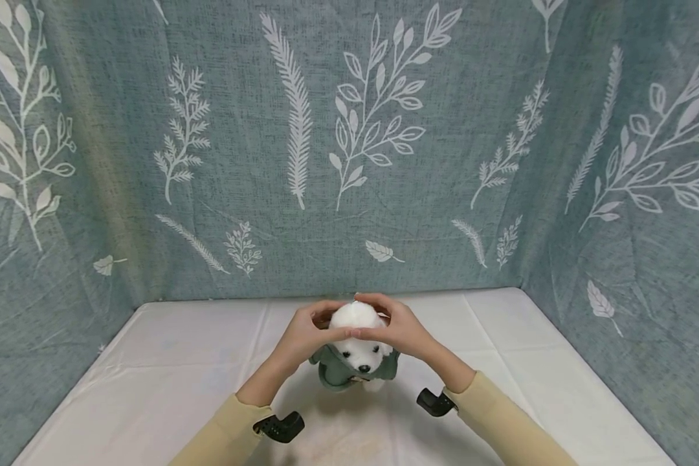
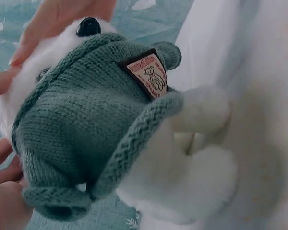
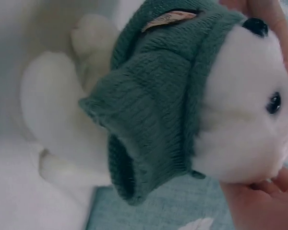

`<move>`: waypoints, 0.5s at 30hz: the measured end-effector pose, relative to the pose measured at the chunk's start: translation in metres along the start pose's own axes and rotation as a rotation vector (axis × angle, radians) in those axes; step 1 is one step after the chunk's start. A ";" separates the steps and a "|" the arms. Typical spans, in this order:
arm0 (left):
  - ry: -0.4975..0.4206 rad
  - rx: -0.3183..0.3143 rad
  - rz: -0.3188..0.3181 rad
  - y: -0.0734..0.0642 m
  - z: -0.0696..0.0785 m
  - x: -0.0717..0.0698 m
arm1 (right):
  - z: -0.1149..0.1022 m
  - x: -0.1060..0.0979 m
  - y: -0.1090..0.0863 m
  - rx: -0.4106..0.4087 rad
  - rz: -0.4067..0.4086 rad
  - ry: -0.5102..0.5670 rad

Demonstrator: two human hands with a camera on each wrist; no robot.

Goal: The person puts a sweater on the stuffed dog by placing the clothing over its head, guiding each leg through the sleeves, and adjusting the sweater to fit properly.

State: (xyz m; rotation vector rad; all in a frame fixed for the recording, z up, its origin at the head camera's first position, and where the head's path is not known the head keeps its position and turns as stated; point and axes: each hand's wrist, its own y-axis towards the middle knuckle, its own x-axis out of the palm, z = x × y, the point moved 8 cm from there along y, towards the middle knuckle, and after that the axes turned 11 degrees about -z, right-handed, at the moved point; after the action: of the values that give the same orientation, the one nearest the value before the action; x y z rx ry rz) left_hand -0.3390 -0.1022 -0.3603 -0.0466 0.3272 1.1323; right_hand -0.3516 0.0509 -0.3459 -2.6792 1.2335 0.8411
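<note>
A white plush dog (image 1: pixel 355 317) in a green knitted sweater (image 1: pixel 339 370) sits on the white-covered table, its dark eyes and nose toward me. My left hand (image 1: pixel 304 333) holds one side of its head, thumb across the front and fingers reaching behind. On the other side my right hand (image 1: pixel 404 329) holds the head likewise, and the two thumb tips meet above the eyes. A cloth label (image 2: pixel 146 74) shows on the sweater's chest in the left wrist view. White legs (image 3: pixel 53 96) stick out below the hem in the right wrist view. The fingertips behind the head are partly hidden.
White cloth (image 1: pixel 169 362) covers the table. Grey-green curtains (image 1: pixel 233 129) with white leaf prints stand behind and at both sides. Black wrist cameras (image 1: pixel 279 427) sit at both cuffs, below the hands.
</note>
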 end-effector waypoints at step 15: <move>0.038 0.015 -0.095 -0.020 -0.023 -0.026 | 0.008 -0.001 0.006 0.023 0.031 -0.013</move>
State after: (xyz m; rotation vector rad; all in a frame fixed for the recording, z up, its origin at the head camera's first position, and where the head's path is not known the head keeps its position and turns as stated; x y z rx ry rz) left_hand -0.3362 -0.1380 -0.3774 -0.0695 0.3634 1.0356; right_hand -0.3602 0.0497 -0.3512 -2.6387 1.2777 0.8417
